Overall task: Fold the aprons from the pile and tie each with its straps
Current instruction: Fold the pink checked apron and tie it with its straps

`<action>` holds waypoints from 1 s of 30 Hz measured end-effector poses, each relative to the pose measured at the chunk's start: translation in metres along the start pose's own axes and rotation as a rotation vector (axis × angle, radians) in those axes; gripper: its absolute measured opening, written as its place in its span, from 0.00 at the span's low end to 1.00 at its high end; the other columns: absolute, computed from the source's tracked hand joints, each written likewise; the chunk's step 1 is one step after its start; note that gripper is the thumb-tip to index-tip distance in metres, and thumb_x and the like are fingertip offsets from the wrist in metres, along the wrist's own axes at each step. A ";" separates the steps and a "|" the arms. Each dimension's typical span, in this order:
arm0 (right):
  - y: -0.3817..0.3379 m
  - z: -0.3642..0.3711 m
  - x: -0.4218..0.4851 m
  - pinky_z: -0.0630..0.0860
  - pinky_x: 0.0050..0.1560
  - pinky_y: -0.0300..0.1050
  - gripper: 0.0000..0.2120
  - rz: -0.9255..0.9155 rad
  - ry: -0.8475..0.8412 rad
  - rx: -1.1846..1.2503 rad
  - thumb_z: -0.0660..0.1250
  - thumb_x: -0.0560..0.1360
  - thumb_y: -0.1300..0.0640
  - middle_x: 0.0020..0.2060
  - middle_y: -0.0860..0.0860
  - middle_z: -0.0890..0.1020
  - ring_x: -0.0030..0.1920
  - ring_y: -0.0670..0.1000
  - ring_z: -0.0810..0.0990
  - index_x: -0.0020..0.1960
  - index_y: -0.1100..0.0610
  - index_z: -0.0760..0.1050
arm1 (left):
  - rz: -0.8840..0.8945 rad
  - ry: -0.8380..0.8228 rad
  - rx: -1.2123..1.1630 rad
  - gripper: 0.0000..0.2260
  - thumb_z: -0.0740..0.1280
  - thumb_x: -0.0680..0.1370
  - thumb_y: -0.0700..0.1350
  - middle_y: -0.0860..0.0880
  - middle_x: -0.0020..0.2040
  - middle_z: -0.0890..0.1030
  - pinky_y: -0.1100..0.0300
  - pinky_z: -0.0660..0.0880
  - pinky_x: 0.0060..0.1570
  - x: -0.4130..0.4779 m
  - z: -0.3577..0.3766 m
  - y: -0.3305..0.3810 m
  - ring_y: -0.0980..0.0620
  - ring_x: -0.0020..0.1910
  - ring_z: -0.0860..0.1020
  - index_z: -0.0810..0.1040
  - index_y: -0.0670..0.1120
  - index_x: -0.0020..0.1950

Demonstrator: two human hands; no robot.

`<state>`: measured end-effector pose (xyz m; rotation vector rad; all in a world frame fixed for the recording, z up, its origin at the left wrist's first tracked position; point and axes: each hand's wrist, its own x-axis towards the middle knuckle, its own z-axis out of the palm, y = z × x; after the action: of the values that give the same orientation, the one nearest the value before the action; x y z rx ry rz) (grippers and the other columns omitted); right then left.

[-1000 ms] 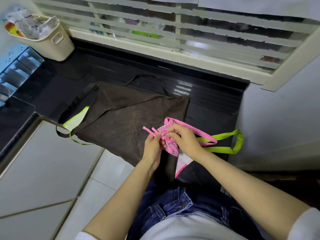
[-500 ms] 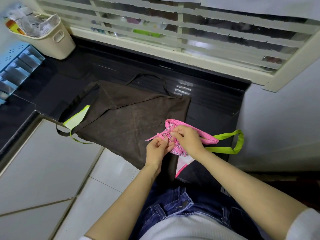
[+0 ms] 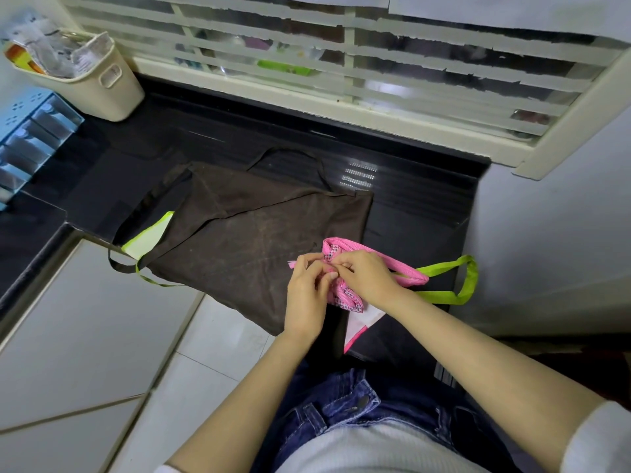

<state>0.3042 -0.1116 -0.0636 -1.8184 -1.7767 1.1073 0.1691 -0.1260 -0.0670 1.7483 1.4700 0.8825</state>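
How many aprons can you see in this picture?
3. A pink apron held by the left hand and right hand; a brown apron spread flat on the counter; a white, green-trimmed apron peeking from under it. More may be hidden beneath.

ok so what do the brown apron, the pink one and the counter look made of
Brown apron: woven cloth, probably cotton, matte; it lies limp with creases and faded patches. Pink apron: thin striped fabric, matte; it bunches tightly. Counter: polished dark stone, perhaps granite; it shows glossy reflections.
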 end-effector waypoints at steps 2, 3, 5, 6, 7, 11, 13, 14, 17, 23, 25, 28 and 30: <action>0.002 0.001 0.000 0.74 0.44 0.45 0.11 0.008 -0.062 0.056 0.61 0.77 0.62 0.39 0.50 0.83 0.40 0.49 0.79 0.48 0.55 0.81 | -0.026 -0.028 -0.002 0.06 0.66 0.76 0.33 0.50 0.55 0.77 0.72 0.68 0.55 0.003 -0.001 -0.002 0.58 0.53 0.75 0.81 0.40 0.43; 0.002 0.002 0.000 0.74 0.44 0.44 0.11 0.010 -0.089 0.071 0.60 0.77 0.63 0.38 0.50 0.82 0.40 0.49 0.78 0.45 0.56 0.81 | -0.036 -0.037 0.005 0.05 0.66 0.76 0.34 0.50 0.55 0.78 0.73 0.67 0.55 0.005 -0.001 -0.003 0.59 0.52 0.75 0.81 0.40 0.44; 0.001 0.002 -0.002 0.73 0.44 0.43 0.12 0.029 -0.134 0.114 0.59 0.78 0.65 0.37 0.50 0.80 0.40 0.48 0.77 0.41 0.55 0.77 | -0.031 -0.052 0.032 0.04 0.66 0.76 0.34 0.48 0.50 0.80 0.75 0.66 0.51 0.008 -0.002 -0.004 0.57 0.48 0.76 0.80 0.40 0.44; 0.001 0.001 -0.002 0.73 0.46 0.44 0.12 0.049 -0.158 0.156 0.59 0.78 0.65 0.37 0.50 0.80 0.41 0.48 0.77 0.39 0.54 0.75 | -0.025 -0.060 0.043 0.04 0.67 0.76 0.35 0.47 0.48 0.80 0.75 0.67 0.49 0.008 -0.002 -0.004 0.54 0.46 0.76 0.80 0.40 0.44; 0.001 0.000 -0.003 0.74 0.48 0.45 0.13 0.070 -0.179 0.206 0.59 0.78 0.65 0.38 0.50 0.79 0.42 0.48 0.77 0.38 0.54 0.74 | -0.021 -0.068 0.049 0.03 0.67 0.75 0.35 0.47 0.47 0.79 0.75 0.67 0.48 0.009 -0.002 -0.003 0.53 0.46 0.76 0.80 0.40 0.44; 0.006 -0.002 -0.003 0.76 0.53 0.48 0.11 0.155 -0.232 0.361 0.60 0.77 0.66 0.38 0.52 0.79 0.43 0.49 0.78 0.40 0.57 0.78 | -0.063 -0.085 0.018 0.05 0.68 0.75 0.35 0.51 0.56 0.74 0.75 0.68 0.48 0.010 0.000 -0.001 0.59 0.48 0.75 0.81 0.43 0.41; 0.007 -0.002 -0.003 0.76 0.54 0.50 0.07 0.184 -0.230 0.447 0.62 0.76 0.67 0.40 0.56 0.80 0.44 0.51 0.78 0.46 0.64 0.79 | -0.102 -0.089 -0.017 0.05 0.69 0.74 0.36 0.52 0.56 0.73 0.75 0.68 0.47 0.011 0.001 0.001 0.61 0.48 0.75 0.81 0.44 0.41; 0.007 -0.003 -0.003 0.76 0.54 0.50 0.07 0.197 -0.230 0.489 0.62 0.75 0.68 0.40 0.56 0.80 0.45 0.51 0.78 0.47 0.64 0.79 | -0.122 -0.086 -0.038 0.05 0.70 0.74 0.36 0.52 0.56 0.73 0.76 0.68 0.46 0.012 0.001 0.002 0.62 0.49 0.75 0.81 0.45 0.40; 0.007 -0.004 -0.004 0.74 0.50 0.47 0.08 0.205 -0.239 0.528 0.63 0.74 0.68 0.38 0.55 0.80 0.43 0.49 0.77 0.44 0.60 0.80 | -0.182 -0.080 -0.098 0.07 0.70 0.73 0.36 0.54 0.50 0.75 0.77 0.67 0.44 0.012 0.001 0.008 0.62 0.47 0.75 0.79 0.47 0.38; 0.009 0.000 -0.004 0.73 0.46 0.47 0.07 0.233 -0.160 0.487 0.64 0.73 0.66 0.36 0.57 0.79 0.40 0.50 0.75 0.43 0.67 0.80 | -0.249 -0.212 -0.074 0.05 0.65 0.78 0.40 0.53 0.34 0.77 0.72 0.68 0.36 0.014 -0.001 0.012 0.61 0.32 0.73 0.75 0.43 0.42; 0.006 0.000 -0.004 0.71 0.45 0.48 0.07 0.244 -0.138 0.503 0.64 0.72 0.67 0.34 0.58 0.75 0.39 0.52 0.74 0.37 0.68 0.76 | -0.243 -0.246 -0.021 0.07 0.61 0.81 0.42 0.53 0.35 0.75 0.72 0.67 0.34 0.016 -0.003 0.015 0.59 0.33 0.73 0.71 0.42 0.44; 0.009 0.003 -0.003 0.73 0.47 0.53 0.10 0.243 -0.132 0.511 0.64 0.74 0.63 0.34 0.59 0.74 0.39 0.52 0.73 0.35 0.65 0.74 | -0.210 -0.309 0.056 0.07 0.56 0.82 0.43 0.53 0.36 0.74 0.64 0.66 0.36 0.020 -0.009 0.018 0.57 0.34 0.72 0.66 0.43 0.46; 0.012 0.005 -0.003 0.74 0.53 0.60 0.16 0.250 -0.144 0.513 0.63 0.74 0.56 0.35 0.64 0.75 0.40 0.52 0.73 0.38 0.70 0.73 | -0.209 -0.333 0.180 0.06 0.54 0.83 0.44 0.48 0.38 0.76 0.57 0.68 0.39 0.020 -0.013 0.014 0.49 0.36 0.74 0.66 0.43 0.48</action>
<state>0.3090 -0.1175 -0.0750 -1.6933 -1.1929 1.6467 0.1683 -0.1067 -0.0473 1.7302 1.5058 0.3399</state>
